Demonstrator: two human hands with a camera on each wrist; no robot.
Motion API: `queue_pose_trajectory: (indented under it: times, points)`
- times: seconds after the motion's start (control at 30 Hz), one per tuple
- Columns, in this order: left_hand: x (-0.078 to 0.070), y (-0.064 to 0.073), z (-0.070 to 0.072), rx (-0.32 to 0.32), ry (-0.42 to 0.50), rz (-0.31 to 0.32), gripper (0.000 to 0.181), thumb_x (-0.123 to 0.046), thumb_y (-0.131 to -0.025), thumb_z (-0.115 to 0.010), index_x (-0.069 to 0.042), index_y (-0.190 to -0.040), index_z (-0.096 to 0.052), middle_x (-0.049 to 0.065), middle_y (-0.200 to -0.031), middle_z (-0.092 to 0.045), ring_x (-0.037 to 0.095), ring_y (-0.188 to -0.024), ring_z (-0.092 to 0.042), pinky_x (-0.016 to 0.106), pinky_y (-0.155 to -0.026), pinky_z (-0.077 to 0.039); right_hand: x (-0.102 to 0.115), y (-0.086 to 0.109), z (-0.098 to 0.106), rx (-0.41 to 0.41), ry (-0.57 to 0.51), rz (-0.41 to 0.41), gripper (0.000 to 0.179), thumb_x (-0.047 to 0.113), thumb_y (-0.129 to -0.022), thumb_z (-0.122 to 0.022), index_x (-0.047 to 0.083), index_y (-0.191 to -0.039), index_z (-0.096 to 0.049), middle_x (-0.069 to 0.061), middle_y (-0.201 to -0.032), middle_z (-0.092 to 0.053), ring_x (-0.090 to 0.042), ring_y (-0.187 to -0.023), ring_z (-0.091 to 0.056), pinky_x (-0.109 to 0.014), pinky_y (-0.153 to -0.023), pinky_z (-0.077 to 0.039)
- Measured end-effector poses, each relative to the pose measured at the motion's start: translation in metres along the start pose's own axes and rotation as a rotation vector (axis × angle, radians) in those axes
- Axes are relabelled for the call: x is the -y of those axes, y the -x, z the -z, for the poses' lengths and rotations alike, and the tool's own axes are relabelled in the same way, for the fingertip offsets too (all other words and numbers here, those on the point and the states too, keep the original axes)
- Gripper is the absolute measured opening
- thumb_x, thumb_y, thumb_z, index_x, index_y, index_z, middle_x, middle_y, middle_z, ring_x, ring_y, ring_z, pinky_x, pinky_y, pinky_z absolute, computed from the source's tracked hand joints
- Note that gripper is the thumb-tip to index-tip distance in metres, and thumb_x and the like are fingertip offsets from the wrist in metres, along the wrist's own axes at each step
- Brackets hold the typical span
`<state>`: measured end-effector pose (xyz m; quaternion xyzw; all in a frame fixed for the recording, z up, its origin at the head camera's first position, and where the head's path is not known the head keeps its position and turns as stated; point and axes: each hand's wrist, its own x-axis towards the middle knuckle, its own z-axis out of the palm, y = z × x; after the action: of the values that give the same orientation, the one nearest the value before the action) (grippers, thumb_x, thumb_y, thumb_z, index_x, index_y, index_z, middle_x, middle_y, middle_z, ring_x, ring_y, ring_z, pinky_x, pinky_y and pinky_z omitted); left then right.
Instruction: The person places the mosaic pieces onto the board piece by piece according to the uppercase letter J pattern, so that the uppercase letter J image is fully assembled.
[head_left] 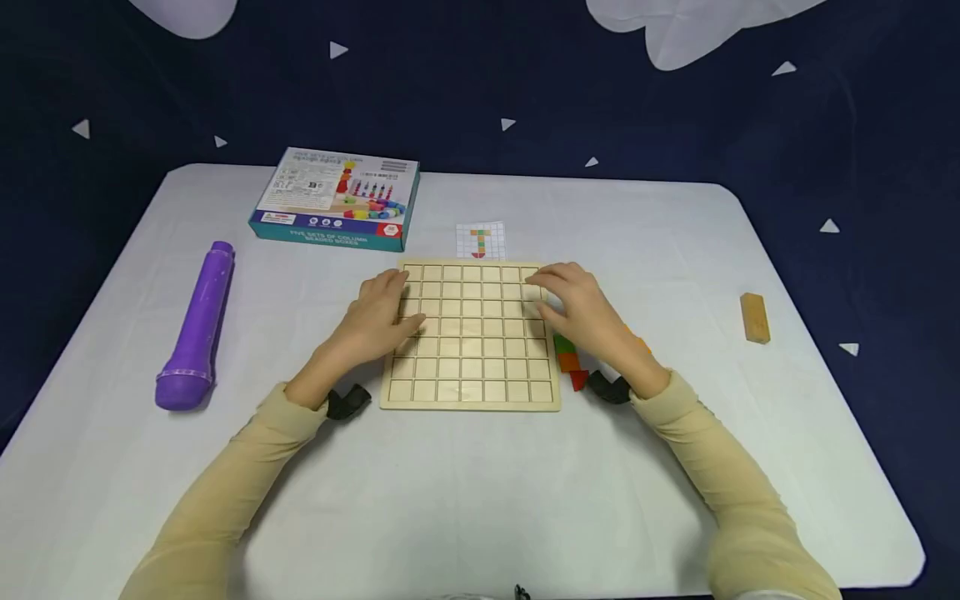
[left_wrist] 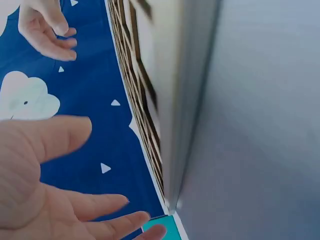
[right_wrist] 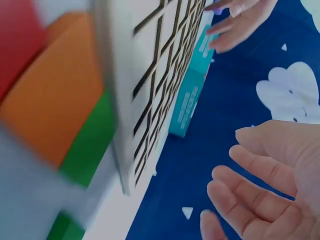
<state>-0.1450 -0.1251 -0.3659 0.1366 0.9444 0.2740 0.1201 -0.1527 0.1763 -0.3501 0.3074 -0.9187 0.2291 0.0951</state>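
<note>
A square wooden grid board (head_left: pixel 471 402) lies flat on the white table in front of the person. Over its left edge hovers the left hand (head_left: pixel 375 319), fingers spread and relaxed, holding nothing. Above the opposite edge is the right hand (head_left: pixel 583 310), its fingers loosely bent and apart. In the wrist views both the left palm (left_wrist: pixel 30 190) and the right palm (right_wrist: pixel 280 185) show bare. Beside the board's right edge, partly hidden under the right hand and wrist, are small coloured blocks: green (head_left: pixel 564 345), orange (head_left: pixel 568 362) and red (head_left: pixel 579 380).
A pattern card (head_left: pixel 491 237) lies just behind the board. A boxed bead set (head_left: pixel 333 200) sits at the back left, with a purple toy microphone (head_left: pixel 197 333) at the left. Far right lies a wooden block (head_left: pixel 754 317). Dark fabric (head_left: pixel 480 83) hangs behind the table.
</note>
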Motion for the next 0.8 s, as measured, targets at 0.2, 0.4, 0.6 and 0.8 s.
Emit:
queue_pose_trajectory:
  times: [0.2, 0.4, 0.6, 0.8]
  points:
    - [0.008, -0.001, 0.003, -0.035, 0.116, 0.036, 0.059, -0.025, -0.094, -0.05, 0.011, -0.137, -0.035, 0.027, -0.125, -0.043, 0.035, -0.113, -0.04, 0.048, -0.094, -0.038, -0.013, 0.015, 0.015, -0.011, -0.056, -0.067, 0.026, 0.002, -0.084, -0.064, -0.002, -0.11, -0.066, -0.017, -0.111, -0.065, -0.03, -0.101, -0.057, -0.043, -0.085, -0.049]
    - [0.018, -0.003, 0.005, -0.064, 0.136, 0.047, 0.047, -0.016, -0.092, -0.053, 0.012, -0.128, -0.046, 0.021, -0.101, -0.051, 0.027, -0.09, -0.046, 0.035, -0.077, -0.038, -0.032, 0.03, 0.025, -0.049, -0.038, -0.092, 0.02, -0.002, -0.081, -0.066, 0.0, -0.1, -0.07, -0.014, -0.098, -0.07, -0.025, -0.08, -0.059, -0.038, -0.07, -0.049]
    - [0.024, -0.006, 0.005, -0.09, 0.151, 0.022, 0.044, -0.008, -0.086, -0.058, 0.013, -0.124, -0.051, 0.023, -0.101, -0.056, 0.029, -0.09, -0.051, 0.034, -0.077, -0.04, -0.048, 0.042, 0.036, -0.062, 0.011, -0.081, 0.018, -0.007, -0.078, -0.065, 0.0, -0.093, -0.071, -0.014, -0.089, -0.07, -0.02, -0.07, -0.056, -0.034, -0.063, -0.047]
    - [0.03, -0.007, 0.003, -0.118, 0.181, 0.004, 0.047, -0.001, -0.079, -0.066, 0.011, -0.123, -0.053, 0.022, -0.104, -0.059, 0.03, -0.091, -0.058, 0.035, -0.08, -0.043, -0.068, 0.058, 0.043, 0.022, 0.015, -0.105, 0.018, -0.008, -0.076, -0.067, 0.0, -0.092, -0.071, -0.011, -0.085, -0.068, -0.015, -0.067, -0.047, -0.025, -0.061, -0.041]
